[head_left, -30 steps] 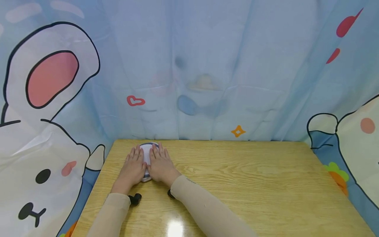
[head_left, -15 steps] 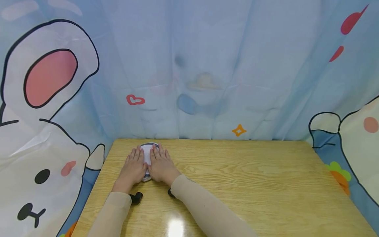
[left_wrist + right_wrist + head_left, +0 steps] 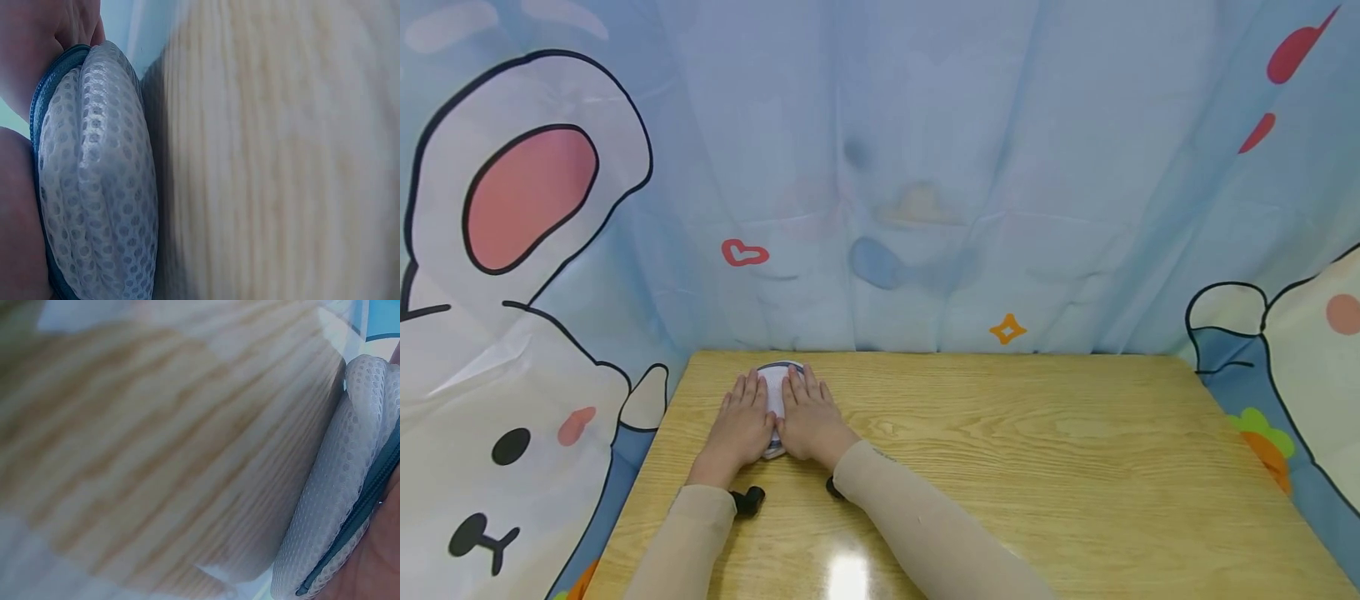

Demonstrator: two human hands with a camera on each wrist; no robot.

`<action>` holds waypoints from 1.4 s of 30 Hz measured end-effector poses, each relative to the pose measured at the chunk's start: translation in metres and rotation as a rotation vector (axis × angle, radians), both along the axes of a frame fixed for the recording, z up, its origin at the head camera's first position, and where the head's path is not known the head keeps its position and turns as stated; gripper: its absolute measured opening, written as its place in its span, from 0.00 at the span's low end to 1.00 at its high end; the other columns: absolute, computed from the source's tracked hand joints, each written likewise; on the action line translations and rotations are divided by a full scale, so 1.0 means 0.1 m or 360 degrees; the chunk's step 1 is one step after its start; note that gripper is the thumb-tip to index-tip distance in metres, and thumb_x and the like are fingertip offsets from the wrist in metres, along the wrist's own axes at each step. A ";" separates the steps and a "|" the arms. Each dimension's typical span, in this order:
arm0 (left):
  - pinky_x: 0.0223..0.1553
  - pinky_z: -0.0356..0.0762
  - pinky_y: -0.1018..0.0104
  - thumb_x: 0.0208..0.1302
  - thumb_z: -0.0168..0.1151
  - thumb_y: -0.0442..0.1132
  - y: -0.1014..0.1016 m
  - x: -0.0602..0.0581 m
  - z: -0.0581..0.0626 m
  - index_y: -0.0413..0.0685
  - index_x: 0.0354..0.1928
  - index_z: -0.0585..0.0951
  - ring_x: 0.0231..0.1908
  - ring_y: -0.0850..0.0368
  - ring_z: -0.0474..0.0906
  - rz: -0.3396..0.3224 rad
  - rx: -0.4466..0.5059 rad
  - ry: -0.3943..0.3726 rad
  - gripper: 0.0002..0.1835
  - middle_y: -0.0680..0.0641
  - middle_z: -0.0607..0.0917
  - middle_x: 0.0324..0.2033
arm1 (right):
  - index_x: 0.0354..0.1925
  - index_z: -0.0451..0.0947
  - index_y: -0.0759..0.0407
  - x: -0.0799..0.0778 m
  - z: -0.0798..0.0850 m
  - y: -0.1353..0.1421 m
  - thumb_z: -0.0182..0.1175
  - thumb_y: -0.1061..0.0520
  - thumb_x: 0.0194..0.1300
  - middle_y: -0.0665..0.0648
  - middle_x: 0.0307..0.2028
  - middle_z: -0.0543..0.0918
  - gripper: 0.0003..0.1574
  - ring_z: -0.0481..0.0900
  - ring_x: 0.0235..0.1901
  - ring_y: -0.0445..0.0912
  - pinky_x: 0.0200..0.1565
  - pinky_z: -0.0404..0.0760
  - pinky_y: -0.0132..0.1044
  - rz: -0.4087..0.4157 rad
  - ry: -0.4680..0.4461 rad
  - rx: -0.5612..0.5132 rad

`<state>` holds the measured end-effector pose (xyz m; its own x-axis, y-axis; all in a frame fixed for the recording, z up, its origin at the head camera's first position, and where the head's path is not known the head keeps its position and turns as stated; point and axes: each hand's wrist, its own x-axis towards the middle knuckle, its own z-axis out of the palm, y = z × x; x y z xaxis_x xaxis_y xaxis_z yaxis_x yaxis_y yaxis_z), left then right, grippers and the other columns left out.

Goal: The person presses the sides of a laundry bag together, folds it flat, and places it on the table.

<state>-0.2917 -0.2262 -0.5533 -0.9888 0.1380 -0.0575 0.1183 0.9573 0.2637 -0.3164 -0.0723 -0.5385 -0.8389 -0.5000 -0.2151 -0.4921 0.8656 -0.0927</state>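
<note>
A small white mesh laundry bag (image 3: 773, 388) with dark blue trim lies near the table's far left corner. My left hand (image 3: 741, 429) lies over its left side with fingers straight and pointing away. Over the right side rests my right hand (image 3: 811, 421), fingers also extended, the two thumbs close together at the middle. In the left wrist view the bag's honeycomb mesh (image 3: 100, 169) bulges in thick folds down to the tabletop, under a blue edging. From the right wrist, a blue zipper (image 3: 359, 519) runs along the bag beside the palm. Much of its top is hidden beneath both hands.
The wood-grain table (image 3: 1037, 467) extends far to the right of the hands. A pale blue curtain (image 3: 925, 167) with cartoon animals hangs along its back edge. Black wrist camera mounts (image 3: 748, 502) protrude below the sleeves.
Both hands stay pressed on the mesh laundry bag in the same pose. The head view has shifted very slightly.
</note>
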 end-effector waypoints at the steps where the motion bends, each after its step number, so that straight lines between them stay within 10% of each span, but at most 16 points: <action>1: 0.83 0.44 0.30 0.86 0.42 0.44 0.00 0.00 0.00 0.28 0.84 0.49 0.86 0.29 0.38 0.0001 0.0002 -0.0005 0.36 0.30 0.44 0.86 | 0.88 0.36 0.56 0.00 0.00 0.00 0.33 0.37 0.88 0.55 0.89 0.31 0.45 0.27 0.88 0.57 0.87 0.42 0.55 -0.0002 -0.0008 0.0001; 19: 0.84 0.43 0.31 0.86 0.43 0.45 0.02 -0.06 0.02 0.29 0.84 0.49 0.86 0.29 0.38 0.0011 0.0004 -0.0046 0.37 0.31 0.44 0.86 | 0.88 0.35 0.54 -0.13 -0.08 -0.01 0.35 0.37 0.88 0.54 0.88 0.29 0.46 0.24 0.88 0.56 0.87 0.41 0.55 -0.0055 -0.0130 -0.0083; 42: 0.77 0.47 0.18 0.85 0.45 0.46 0.07 -0.12 0.31 0.39 0.83 0.63 0.83 0.22 0.44 0.0024 -0.0053 0.0063 0.32 0.27 0.52 0.84 | 0.89 0.46 0.48 -0.22 0.19 0.21 0.40 0.36 0.85 0.57 0.89 0.45 0.44 0.36 0.87 0.67 0.82 0.46 0.73 0.0094 -0.0230 -0.0750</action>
